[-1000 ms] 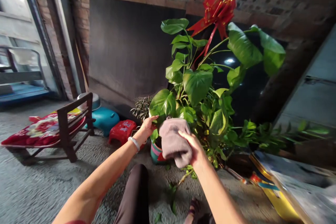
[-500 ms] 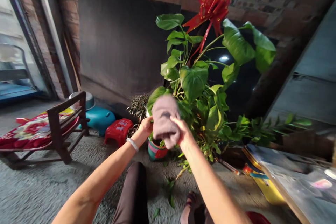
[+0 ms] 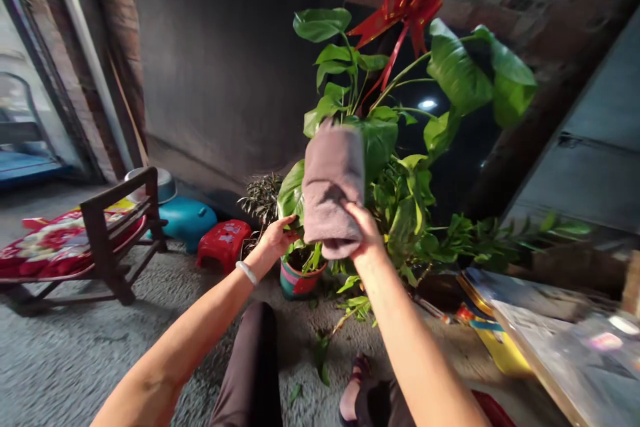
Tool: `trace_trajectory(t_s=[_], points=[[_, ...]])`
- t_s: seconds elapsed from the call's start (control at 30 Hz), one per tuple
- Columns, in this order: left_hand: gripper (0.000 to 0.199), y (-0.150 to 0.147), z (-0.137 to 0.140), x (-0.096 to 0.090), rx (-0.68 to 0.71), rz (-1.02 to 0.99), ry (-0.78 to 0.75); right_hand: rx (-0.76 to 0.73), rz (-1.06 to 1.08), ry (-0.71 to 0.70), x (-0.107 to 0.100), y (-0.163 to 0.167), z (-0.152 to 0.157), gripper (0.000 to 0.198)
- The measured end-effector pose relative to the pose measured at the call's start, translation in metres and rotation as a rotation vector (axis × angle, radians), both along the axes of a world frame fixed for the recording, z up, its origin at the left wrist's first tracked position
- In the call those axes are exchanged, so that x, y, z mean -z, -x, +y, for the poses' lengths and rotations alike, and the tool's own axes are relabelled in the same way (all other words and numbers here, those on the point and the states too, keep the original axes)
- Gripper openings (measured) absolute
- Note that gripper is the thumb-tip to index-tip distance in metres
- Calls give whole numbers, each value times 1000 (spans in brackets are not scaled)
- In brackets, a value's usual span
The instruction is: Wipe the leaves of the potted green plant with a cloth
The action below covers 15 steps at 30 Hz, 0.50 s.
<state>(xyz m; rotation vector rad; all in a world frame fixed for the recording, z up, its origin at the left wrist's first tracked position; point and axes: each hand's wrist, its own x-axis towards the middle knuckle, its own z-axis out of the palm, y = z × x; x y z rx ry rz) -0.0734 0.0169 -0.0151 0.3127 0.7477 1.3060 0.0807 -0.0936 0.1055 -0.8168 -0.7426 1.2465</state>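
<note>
Brick wall (image 3: 565, 27) at the back, dark panel (image 3: 220, 60) against it, rough grey floor (image 3: 60, 367) in front. Toward the floor's left edge, wooden chair (image 3: 95, 233) with red floral cushion (image 3: 55, 243); farther back, teal plastic object (image 3: 185, 221) and small red stool (image 3: 224, 243) just beside it. Along the floor's far edge, large leafy plant (image 3: 460, 70) with red bow (image 3: 413, 0) at its top; green pot (image 3: 295, 283) with pink-red band on the floor, below the leaves.

Holding folded mauve cloth (image 3: 333, 180) upright above the pot in right hand (image 3: 367, 235), thumb across the near face, other fingers mostly hidden behind. Contact with foliage behind: cannot tell. Reaching left hand (image 3: 274, 240), white bangle (image 3: 247, 272) at the wrist, to the lower edge of broad leaf (image 3: 291, 190), just left of the cloth; cannot tell whether pinching it.
</note>
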Motion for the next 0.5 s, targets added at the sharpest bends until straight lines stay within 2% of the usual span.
trace_trajectory(t_s=[0.07, 0.13, 0.2, 0.23, 0.3, 0.4, 0.47, 0.5], points=[[15, 9, 1, 2, -5, 23, 12, -9, -31, 186, 40, 5, -9, 25], [14, 18, 2, 4, -15, 55, 31, 2, -96, 320, 75, -4, -36, 34], [11, 24, 2, 5, -16, 69, 48, -3, -149, 389, 89, -21, -64, 44], [10, 24, 2, 4, -20, 63, 50, 0, -170, 376, 87, -30, -74, 49], [12, 21, 2, 1, -35, 43, 44, 36, -218, 238, 67, -45, -76, 54], [17, 13, 1, -5, -45, 31, 42, 153, -248, -8, 25, -56, -43, 49], [18, 12, 0, -6, -31, 39, 47, 162, -150, 14, 14, -58, -17, 38], [19, 13, -2, -4, -28, 40, 40, 141, -83, 73, 18, -59, -8, 33]])
